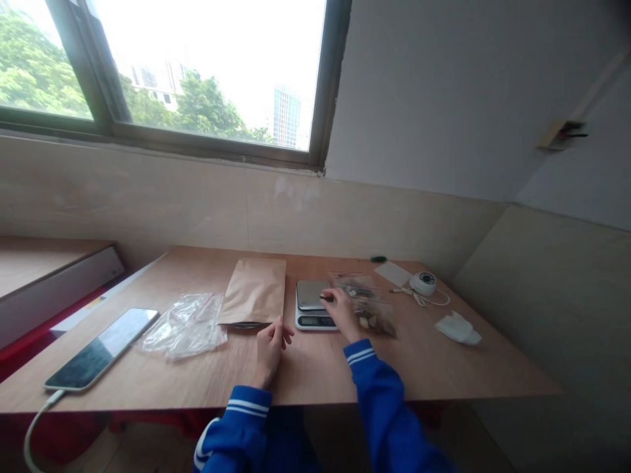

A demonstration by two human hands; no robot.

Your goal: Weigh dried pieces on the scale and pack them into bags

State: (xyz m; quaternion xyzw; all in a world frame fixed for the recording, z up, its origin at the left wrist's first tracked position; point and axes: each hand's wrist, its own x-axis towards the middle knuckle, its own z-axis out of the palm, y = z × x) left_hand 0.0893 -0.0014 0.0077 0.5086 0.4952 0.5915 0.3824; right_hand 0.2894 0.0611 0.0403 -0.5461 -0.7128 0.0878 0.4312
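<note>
A small digital scale with a steel platform sits mid-table. My right hand reaches over its right edge, fingers pinched on a small dark object at the platform. My left hand rests on the table with fingers curled, touching the open end of a flat brown paper pouch. Both arms wear blue sleeves with white stripes. Just right of the right hand lie clear bags, one with small dark parts and one with brownish pieces.
A wooden table stands against a tiled wall under a window. Empty clear plastic bags and a charging phone lie left. At the right are a white card, a round white device with cable, a crumpled white item.
</note>
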